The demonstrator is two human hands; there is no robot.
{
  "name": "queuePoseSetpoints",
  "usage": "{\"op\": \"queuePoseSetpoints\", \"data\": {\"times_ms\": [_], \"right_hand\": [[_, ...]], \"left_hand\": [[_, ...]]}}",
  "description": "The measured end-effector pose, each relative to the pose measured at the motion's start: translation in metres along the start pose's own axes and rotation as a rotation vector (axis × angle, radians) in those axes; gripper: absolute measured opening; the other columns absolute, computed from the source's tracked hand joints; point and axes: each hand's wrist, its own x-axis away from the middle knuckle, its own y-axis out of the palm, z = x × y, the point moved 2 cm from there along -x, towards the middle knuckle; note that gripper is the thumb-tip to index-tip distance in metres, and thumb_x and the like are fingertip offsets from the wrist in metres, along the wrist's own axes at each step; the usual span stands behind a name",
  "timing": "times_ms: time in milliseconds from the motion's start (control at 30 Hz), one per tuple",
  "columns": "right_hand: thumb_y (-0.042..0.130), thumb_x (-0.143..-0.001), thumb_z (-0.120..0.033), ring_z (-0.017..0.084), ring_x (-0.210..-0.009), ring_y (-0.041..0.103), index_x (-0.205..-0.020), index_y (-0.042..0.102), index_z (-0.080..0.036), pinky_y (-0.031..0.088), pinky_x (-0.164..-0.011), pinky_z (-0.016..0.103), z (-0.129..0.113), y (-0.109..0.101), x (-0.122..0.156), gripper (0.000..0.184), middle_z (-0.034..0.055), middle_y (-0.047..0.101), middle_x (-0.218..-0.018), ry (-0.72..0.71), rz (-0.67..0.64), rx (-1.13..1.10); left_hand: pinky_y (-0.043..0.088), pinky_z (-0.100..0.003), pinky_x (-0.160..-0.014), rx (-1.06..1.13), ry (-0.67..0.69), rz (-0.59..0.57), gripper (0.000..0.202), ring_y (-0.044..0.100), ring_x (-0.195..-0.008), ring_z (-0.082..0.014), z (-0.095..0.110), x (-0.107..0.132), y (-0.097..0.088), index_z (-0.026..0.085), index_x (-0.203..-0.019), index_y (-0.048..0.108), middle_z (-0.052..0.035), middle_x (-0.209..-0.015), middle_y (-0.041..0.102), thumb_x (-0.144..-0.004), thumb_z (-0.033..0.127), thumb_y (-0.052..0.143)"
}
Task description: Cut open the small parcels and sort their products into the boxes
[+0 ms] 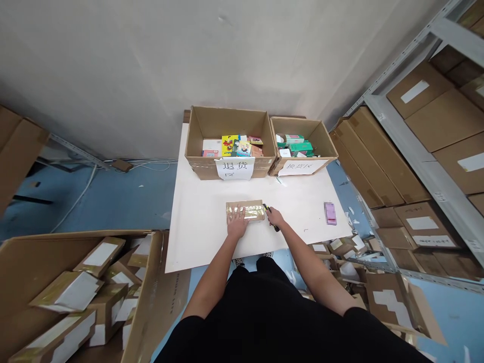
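Observation:
A small flat cardboard parcel [252,209] wrapped in shiny tape lies on the white table [196,222]. My left hand [238,222] rests flat on the parcel's left half, fingers spread. My right hand [275,218] is closed round a dark box cutter [267,209] with a yellow-green tip, its point touching the parcel's right end.
Two open cartons stand at the table's far edge, each with a paper label: the left one [227,132] holds colourful small boxes, the right one [321,135] green and white boxes. A small purple box [330,213] lies at the right. A large carton of taped parcels [75,292] sits lower left; shelving with cartons [434,151] at right.

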Motion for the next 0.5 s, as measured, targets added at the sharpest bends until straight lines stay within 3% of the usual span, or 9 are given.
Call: {"op": "queuePoseSetpoints", "data": {"times_ms": [167, 500], "right_hand": [[0.045, -0.11, -0.037, 0.011, -0.042, 0.057, -0.103, 0.054, -0.02, 0.043, -0.054, 0.023, -0.003, -0.002, 0.014, 0.02, -0.0013, 0.066, -0.076, -0.013, -0.036, 0.109], [0.045, -0.11, -0.036, 0.01, -0.044, 0.058, -0.106, 0.058, -0.02, 0.041, -0.056, 0.024, 0.017, 0.0, 0.049, 0.022, 0.002, 0.071, -0.085, -0.009, -0.066, 0.266]], "left_hand": [[0.007, -0.057, -0.132, 0.006, -0.003, 0.017, 0.07, 0.003, -0.164, -0.0336, 0.0, 0.002, 0.003, 0.024, -0.169, 0.024, -0.0049, -0.178, 0.015, -0.106, 0.055, 0.032], [0.008, -0.056, -0.132, 0.036, 0.013, 0.038, 0.07, 0.005, -0.164, -0.0325, -0.002, 0.002, 0.003, 0.026, -0.169, 0.025, -0.0047, -0.177, 0.017, -0.106, 0.054, 0.034]]}}
